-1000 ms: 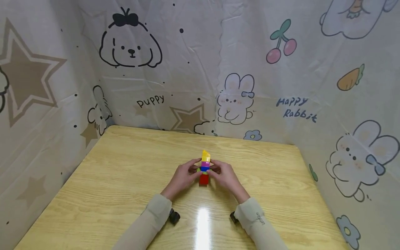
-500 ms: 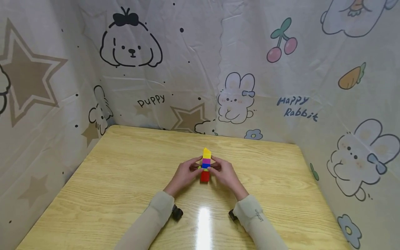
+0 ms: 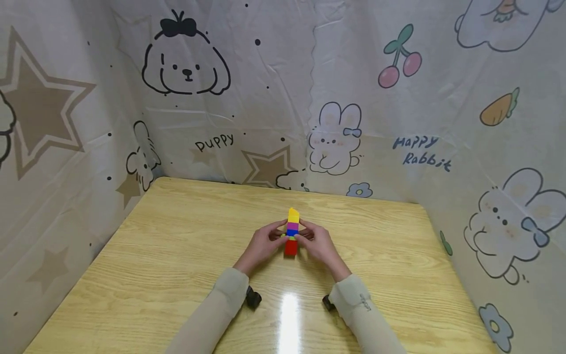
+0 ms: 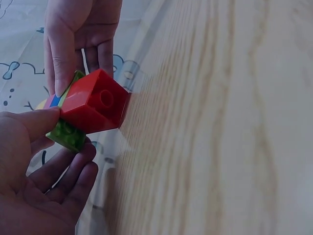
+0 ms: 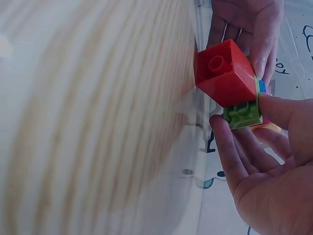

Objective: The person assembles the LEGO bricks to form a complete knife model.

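Observation:
Both hands hold one stack of toy building blocks between them. From the bottom it runs red block point(image 3: 291, 248), green block point(image 4: 67, 135), blue block point(image 3: 292, 233), purple block point(image 3: 293, 226), then a yellow block point(image 3: 294, 217) with a slanted top. My left hand point(image 3: 264, 244) pinches the stack from the left, its thumb near the green and blue layers. From the right, my right hand point(image 3: 319, 243) pinches it at about the same height. The hollow underside of the red block shows in both wrist views, close over the tabletop. Fingers partly hide the green block.
A wood-grain table point(image 3: 185, 221) spreads around the hands. Behind it and at both sides hangs a pale curtain point(image 3: 265, 113) printed with cartoon animals. Black wrist cameras sit at the left cuff point(image 3: 253, 298) and the right cuff point(image 3: 328, 302).
Both hands and the block stack have shifted slightly up and away in the head view. Their grip on the stack looks the same.

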A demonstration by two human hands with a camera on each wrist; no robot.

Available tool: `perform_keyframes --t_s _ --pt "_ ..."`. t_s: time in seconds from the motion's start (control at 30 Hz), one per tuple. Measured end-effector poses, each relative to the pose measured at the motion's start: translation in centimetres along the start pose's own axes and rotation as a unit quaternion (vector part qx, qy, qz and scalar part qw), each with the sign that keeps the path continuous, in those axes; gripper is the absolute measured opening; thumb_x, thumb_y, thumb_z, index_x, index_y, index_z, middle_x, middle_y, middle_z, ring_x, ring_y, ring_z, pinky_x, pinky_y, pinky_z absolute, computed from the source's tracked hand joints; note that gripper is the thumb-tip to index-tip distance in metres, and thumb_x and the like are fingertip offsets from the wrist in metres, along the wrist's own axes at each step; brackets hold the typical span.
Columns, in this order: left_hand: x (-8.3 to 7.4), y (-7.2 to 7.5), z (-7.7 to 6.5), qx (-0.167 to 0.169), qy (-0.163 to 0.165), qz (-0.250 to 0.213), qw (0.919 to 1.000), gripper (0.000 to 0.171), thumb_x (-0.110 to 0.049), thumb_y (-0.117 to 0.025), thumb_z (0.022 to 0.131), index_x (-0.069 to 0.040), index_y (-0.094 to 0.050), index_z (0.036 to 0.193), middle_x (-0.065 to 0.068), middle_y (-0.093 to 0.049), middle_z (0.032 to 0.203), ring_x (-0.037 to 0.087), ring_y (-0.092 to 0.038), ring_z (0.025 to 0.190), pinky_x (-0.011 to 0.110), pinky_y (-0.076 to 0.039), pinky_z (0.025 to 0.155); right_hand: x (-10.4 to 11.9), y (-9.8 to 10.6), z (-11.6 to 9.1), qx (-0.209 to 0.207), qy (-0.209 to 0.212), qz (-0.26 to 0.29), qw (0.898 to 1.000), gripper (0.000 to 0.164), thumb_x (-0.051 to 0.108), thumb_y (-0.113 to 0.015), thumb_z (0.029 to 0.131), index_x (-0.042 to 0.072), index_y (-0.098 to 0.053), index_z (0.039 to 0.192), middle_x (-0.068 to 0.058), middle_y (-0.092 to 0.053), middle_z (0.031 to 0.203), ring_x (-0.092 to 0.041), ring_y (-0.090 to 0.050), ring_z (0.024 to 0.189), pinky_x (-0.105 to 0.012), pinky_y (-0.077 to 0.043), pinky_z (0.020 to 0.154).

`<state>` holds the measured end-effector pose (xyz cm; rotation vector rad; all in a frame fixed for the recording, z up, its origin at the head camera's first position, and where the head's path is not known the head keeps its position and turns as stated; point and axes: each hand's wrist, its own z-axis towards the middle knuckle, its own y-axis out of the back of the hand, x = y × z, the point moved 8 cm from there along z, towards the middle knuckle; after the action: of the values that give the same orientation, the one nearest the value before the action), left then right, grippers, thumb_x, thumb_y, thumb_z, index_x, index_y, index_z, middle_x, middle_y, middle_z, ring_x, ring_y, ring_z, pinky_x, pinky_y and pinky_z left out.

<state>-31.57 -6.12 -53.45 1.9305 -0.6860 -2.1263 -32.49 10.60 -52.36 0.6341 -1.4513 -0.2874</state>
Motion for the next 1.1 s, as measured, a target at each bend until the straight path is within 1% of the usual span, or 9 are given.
perform_keyframes --t_s 0.1,0.3,0.43,0.57,0.7,0.9,1.1 --pt "0.3 0.0 0.1 0.0 0.009 -0.008 0.9999 0.053 -0.027 -0.071 0.1 -0.023 -0.056 0.15 0.009 -0.07 0.133 0.026 -0.069 0.112 0.045 -0.057 0.101 0.0 0.0 0.1 0.001 -0.006 0.003 1.0 0.054 0.016 -0.071 0.1 0.008 -0.054 0.15 -0.013 -0.075 0.118 -0.027 -0.071 0.103 -0.043 -0.06 0.094" --pt "0.7 0.0 0.4 -0.001 0.009 -0.017 0.9998 0.051 -0.028 -0.073 0.099 -0.023 -0.059 0.148 0.009 -0.073 0.124 0.025 -0.069 0.11 0.045 -0.057 0.1 -0.2 -0.2 0.2 0.012 -0.007 0.005 1.0 0.059 0.013 -0.074 0.097 0.007 -0.052 0.151 -0.014 -0.074 0.122 -0.028 -0.07 0.104 -0.045 -0.06 0.093" --pt "0.8 -0.1 0.6 0.002 0.007 -0.023 0.9997 0.051 -0.03 -0.073 0.099 -0.023 -0.059 0.147 0.008 -0.074 0.123 0.024 -0.069 0.109 0.046 -0.057 0.1 -0.2 -0.1 0.3 0.013 -0.006 0.01 1.0 0.059 0.013 -0.074 0.096 0.008 -0.052 0.151 -0.015 -0.073 0.123 -0.029 -0.071 0.103 -0.045 -0.06 0.093" --pt "0.8 -0.1 0.7 0.004 0.005 -0.026 0.9996 0.051 -0.029 -0.073 0.099 -0.022 -0.059 0.147 0.009 -0.073 0.124 0.025 -0.069 0.11 0.047 -0.056 0.101 -0.1 -0.1 0.3 0.016 -0.002 0.011 1.0 0.058 0.012 -0.074 0.096 0.006 -0.053 0.151 -0.015 -0.072 0.125 -0.03 -0.071 0.104 -0.045 -0.06 0.093" --pt "0.8 -0.1 0.8 0.006 0.003 -0.023 0.9997 0.05 -0.028 -0.072 0.099 -0.02 -0.059 0.147 0.009 -0.072 0.126 0.025 -0.068 0.11 0.047 -0.056 0.101 -0.1 -0.2 0.4 0.019 -0.001 0.008 1.0 0.058 0.012 -0.073 0.097 0.005 -0.052 0.151 -0.015 -0.071 0.127 -0.031 -0.069 0.11 -0.046 -0.058 0.097" --pt "0.9 -0.2 1.1 0.017 -0.013 -0.014 0.9997 0.051 -0.025 -0.07 0.101 -0.017 -0.057 0.149 0.01 -0.064 0.139 0.027 -0.067 0.113 0.047 -0.055 0.102 0.0 -0.3 0.5 0.023 -0.003 0.003 1.0 0.057 0.012 -0.072 0.098 0.002 -0.052 0.15 -0.016 -0.071 0.126 -0.031 -0.067 0.113 -0.047 -0.056 0.102" --pt "1.0 -0.3 1.2 0.022 -0.02 -0.018 0.9994 0.05 -0.024 -0.069 0.101 -0.015 -0.057 0.149 0.011 -0.062 0.141 0.026 -0.066 0.112 0.045 -0.055 0.1 -0.3 -0.4 0.7 0.029 -0.013 0.008 0.999 0.057 0.014 -0.072 0.098 0.005 -0.052 0.151 -0.015 -0.07 0.128 -0.031 -0.066 0.114 -0.047 -0.055 0.101"
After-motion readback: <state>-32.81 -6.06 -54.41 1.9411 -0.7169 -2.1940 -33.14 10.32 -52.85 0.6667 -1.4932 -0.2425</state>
